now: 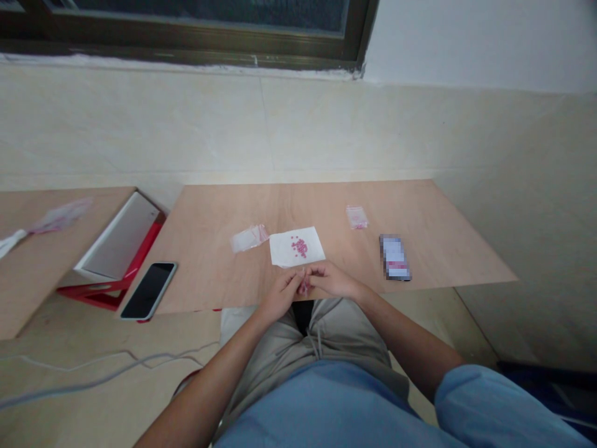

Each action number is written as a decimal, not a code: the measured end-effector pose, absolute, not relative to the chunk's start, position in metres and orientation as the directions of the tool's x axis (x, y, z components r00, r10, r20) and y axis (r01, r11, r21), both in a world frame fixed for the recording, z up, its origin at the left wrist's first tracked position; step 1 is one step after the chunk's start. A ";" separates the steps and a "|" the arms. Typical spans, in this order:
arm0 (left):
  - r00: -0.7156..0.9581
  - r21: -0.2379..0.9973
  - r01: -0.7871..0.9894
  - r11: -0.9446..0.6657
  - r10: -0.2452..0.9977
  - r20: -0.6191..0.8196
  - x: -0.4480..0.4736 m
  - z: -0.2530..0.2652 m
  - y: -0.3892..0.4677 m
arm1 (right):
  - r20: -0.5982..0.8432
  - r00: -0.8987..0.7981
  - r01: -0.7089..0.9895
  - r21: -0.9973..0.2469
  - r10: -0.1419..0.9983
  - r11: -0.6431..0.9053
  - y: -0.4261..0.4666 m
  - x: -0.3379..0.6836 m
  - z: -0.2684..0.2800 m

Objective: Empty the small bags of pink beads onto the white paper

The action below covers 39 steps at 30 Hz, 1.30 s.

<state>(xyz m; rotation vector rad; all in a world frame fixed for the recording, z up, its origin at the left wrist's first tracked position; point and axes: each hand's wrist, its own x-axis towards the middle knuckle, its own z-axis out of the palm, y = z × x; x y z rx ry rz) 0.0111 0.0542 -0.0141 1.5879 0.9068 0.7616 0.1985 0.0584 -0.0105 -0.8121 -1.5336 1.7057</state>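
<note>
Both hands meet at the table's near edge, fingers closed together. Between the fingertips of my left hand [281, 294] and my right hand [332, 279] is a small clear plastic bag [305, 287] with something pinkish in it; the fingers partly cover it. Just beyond them lies a white sheet of paper [282, 251]. Many small pink pieces [300, 247] are gathered on its right half; they are too small to name. To the left of the paper rests a pile of clear plastic bags [249, 239]. Farther back on the right lies another small bag [357, 217] with pink marks.
A phone with a lit, blurred screen [395, 257] lies to the right on the wooden table [448, 242]. A dark-screened phone [149, 291] is at the left edge. Beyond it are a red-and-white box [116, 239] and a second board [41, 261]. Cables [107, 376] run across the floor.
</note>
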 end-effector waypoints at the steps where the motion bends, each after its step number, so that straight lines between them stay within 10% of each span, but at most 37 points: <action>1: 0.498 0.981 0.167 -0.099 0.867 0.003 0.012 -0.015 0.054 | 0.005 -0.562 -0.066 -0.997 0.827 -0.039 0.058 0.198 -0.010; 39: 0.587 0.993 0.103 -0.060 0.809 -0.012 0.001 -0.007 0.058 | -0.005 -0.564 -0.100 -0.992 0.826 -0.075 0.060 0.202 -0.012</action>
